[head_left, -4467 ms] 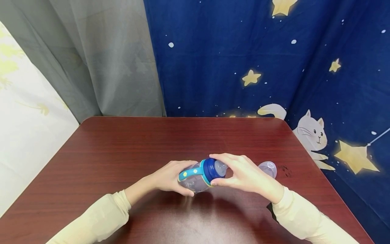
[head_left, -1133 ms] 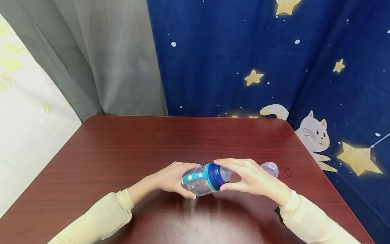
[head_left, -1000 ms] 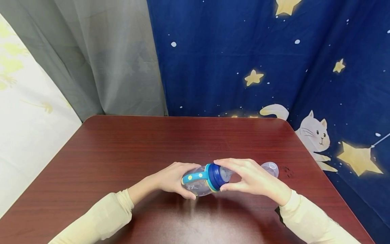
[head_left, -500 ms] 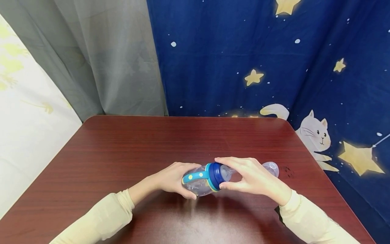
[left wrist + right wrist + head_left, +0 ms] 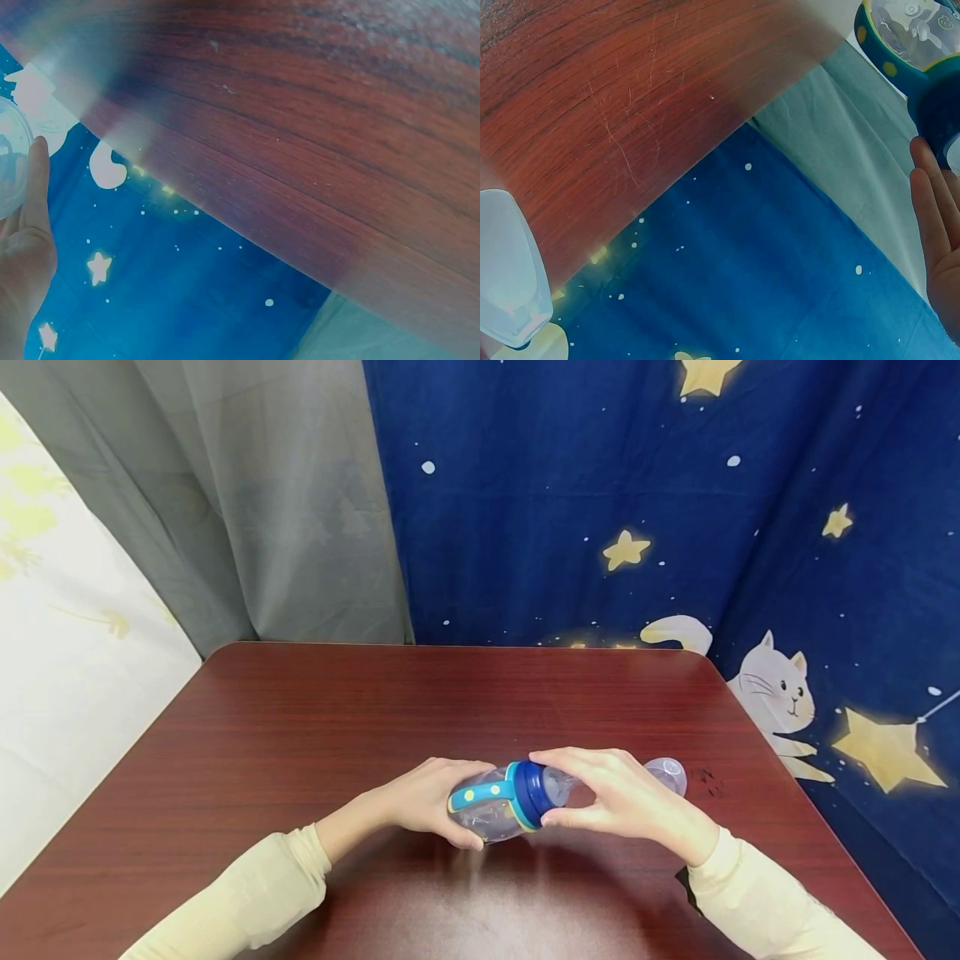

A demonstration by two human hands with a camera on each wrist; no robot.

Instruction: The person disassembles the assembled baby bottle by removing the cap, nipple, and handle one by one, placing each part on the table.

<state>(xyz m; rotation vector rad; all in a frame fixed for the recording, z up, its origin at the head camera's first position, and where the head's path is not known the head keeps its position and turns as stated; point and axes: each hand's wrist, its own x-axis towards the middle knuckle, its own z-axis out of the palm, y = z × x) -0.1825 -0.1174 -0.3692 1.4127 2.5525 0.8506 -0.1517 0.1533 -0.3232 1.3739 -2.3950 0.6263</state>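
A clear baby bottle (image 5: 495,822) lies tipped on its side between both hands, its nipple (image 5: 556,786) pointing right. It has a dark blue collar (image 5: 534,793) and a teal handle (image 5: 480,794) with yellow dots. My left hand (image 5: 427,800) grips the base end, thumb at the near side. From the right, my right hand (image 5: 611,789) pinches the collar with fingertips on the far edge and thumb on the near edge. The right wrist view shows the fingers (image 5: 932,195) right at the collar; in the left wrist view only the clear bottle end (image 5: 11,161) shows.
A clear domed cap (image 5: 670,774) lies on the brown table (image 5: 360,710) just beyond my right hand, partly hidden by it. Small dark marks (image 5: 707,782) sit beside it. Grey and blue star-patterned curtains (image 5: 525,527) hang behind the table.
Since the earliest frame, both hands and the bottle have shifted a little right and toward me, the bottle now tilting slightly more toward me at its nipple end. Over the last second they barely move.
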